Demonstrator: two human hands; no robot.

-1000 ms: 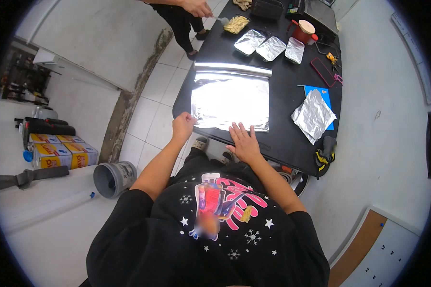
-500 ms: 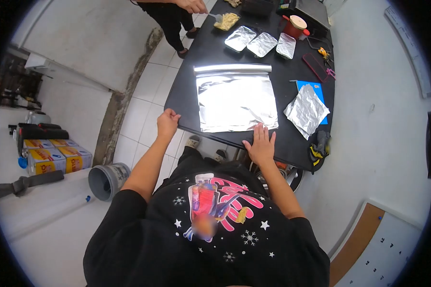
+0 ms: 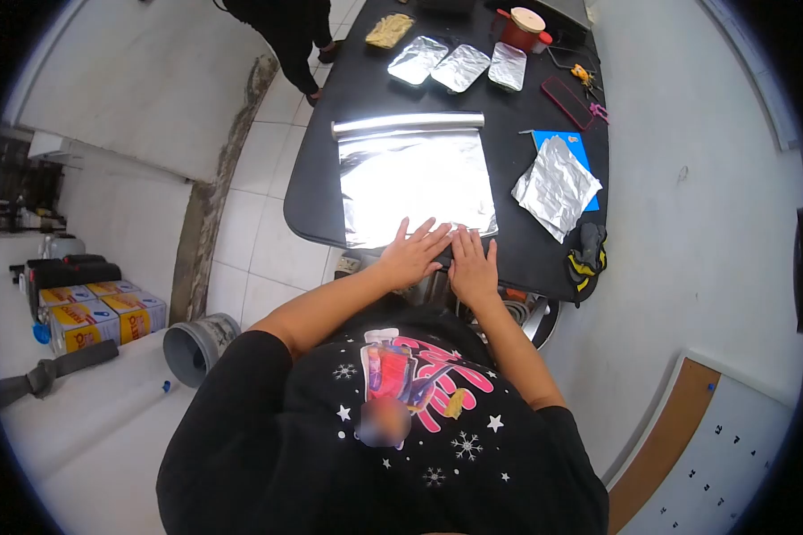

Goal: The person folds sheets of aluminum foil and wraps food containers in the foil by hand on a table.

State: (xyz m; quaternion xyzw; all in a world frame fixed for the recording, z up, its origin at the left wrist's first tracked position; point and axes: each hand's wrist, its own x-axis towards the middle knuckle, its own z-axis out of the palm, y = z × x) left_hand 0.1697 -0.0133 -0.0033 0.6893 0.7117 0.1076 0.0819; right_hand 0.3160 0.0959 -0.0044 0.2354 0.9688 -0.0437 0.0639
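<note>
While foil point(image 3: 415, 183) lies ahead, the left hand point(image 3: 410, 257) and right hand point(image 3: 474, 272) touch its near edge; both are flat, outstretched.

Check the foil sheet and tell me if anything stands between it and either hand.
Nothing visible does: the left hand and right hand lie over the near edge of the foil sheet. The foil roll is at its far edge, and the loose foil is off to the right.

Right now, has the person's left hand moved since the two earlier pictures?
Yes: judged against the left corner of the table, the left hand has moved right and now overlaps the near edge of the foil sheet.
</note>
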